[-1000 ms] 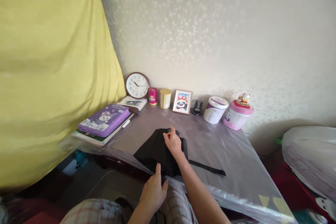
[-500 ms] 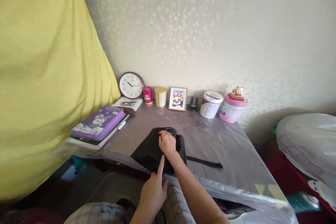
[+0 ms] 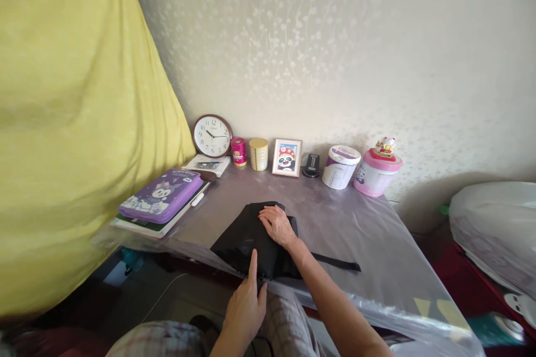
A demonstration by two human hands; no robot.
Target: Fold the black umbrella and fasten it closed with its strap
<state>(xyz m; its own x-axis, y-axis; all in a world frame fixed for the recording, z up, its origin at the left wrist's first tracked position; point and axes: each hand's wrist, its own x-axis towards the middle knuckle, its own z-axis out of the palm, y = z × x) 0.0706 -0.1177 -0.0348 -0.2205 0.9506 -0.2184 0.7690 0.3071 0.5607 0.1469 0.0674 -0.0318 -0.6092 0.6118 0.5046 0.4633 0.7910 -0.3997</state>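
A black piece of folded fabric, looking like a collapsed umbrella (image 3: pixel 240 234), lies at the near edge of the table. Its loose strap (image 3: pixel 337 261) stretches out to the right. My right hand (image 3: pixel 277 225) rests on top of the fabric with fingers laid fairly flat. At the near end, my left hand (image 3: pixel 247 298) holds the umbrella, its index finger straight along the fabric and its thumb beside the edge. The other left fingers are curled and partly hidden, as is whatever handle is under them.
Along the wall stand a clock (image 3: pixel 213 135), a pink can (image 3: pixel 238 152), a yellow-lidded can (image 3: pixel 258 155), a picture frame (image 3: pixel 287 158), a black device (image 3: pixel 311 165), a white tub (image 3: pixel 341 167) and a pink tub (image 3: pixel 377 173). A purple case (image 3: pixel 161 196) tops books at left.
My right hand has slid slightly right over the fabric, and its curled fingers have flattened. My left hand stays at the near end. The whole view has shifted a little.
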